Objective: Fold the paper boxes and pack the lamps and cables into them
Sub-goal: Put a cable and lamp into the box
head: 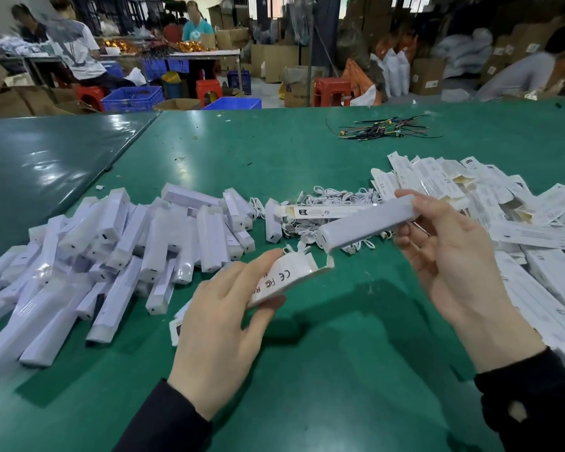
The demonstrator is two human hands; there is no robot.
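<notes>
My left hand grips a white paper box with printed marks, its open end with flaps pointing up and right. My right hand holds a long white lamp bar by its far end. The lamp's near end hangs just above the box's open flaps. A heap of wrapped white lamps lies on the left of the green table. White cables are piled in the middle behind the lamp. Flat unfolded boxes spread across the right.
A bundle of coloured wires lies farther back on the table. Another flat box lies under my left hand. Beyond the table edge are people at other tables, blue crates, red stools and cardboard cartons.
</notes>
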